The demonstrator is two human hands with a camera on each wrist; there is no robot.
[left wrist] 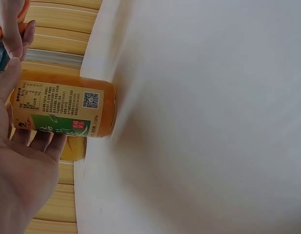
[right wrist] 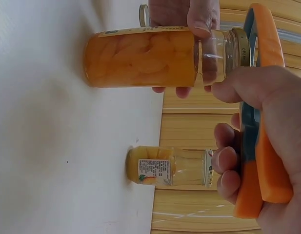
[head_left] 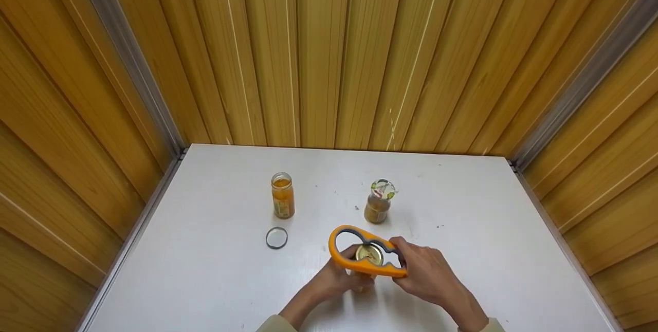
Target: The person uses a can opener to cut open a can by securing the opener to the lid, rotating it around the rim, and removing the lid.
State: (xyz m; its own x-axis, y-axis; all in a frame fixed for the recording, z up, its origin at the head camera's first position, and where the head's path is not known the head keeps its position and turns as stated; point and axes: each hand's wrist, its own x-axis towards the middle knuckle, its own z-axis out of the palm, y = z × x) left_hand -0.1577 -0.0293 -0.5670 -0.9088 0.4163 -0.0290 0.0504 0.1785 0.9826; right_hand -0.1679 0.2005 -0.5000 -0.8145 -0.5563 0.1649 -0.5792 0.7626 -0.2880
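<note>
My left hand (head_left: 331, 279) grips a glass jar (left wrist: 67, 105) of orange fruit pieces, fingers and thumb wrapped about its upper part. The jar stands upright, its base close over the white table, and a gold lid (head_left: 369, 255) caps it. My right hand (head_left: 426, 270) holds an orange jar opener (head_left: 378, 269) with a dark grey inner edge by its open end. From the head view, the lid shows inside the opener's middle notch. In the right wrist view, the opener (right wrist: 272, 39) lies right at the lid's top, with my right thumb near the rim.
Behind my left hand stands an uncapped jar (head_left: 283, 203) with orange contents, a loose lid (head_left: 276, 238) lying before it on the white table (head_left: 205, 270). Farther right is a smaller jar (head_left: 378, 209) with a patterned lid. Wood-look panels (head_left: 324, 54) enclose the table's back and sides.
</note>
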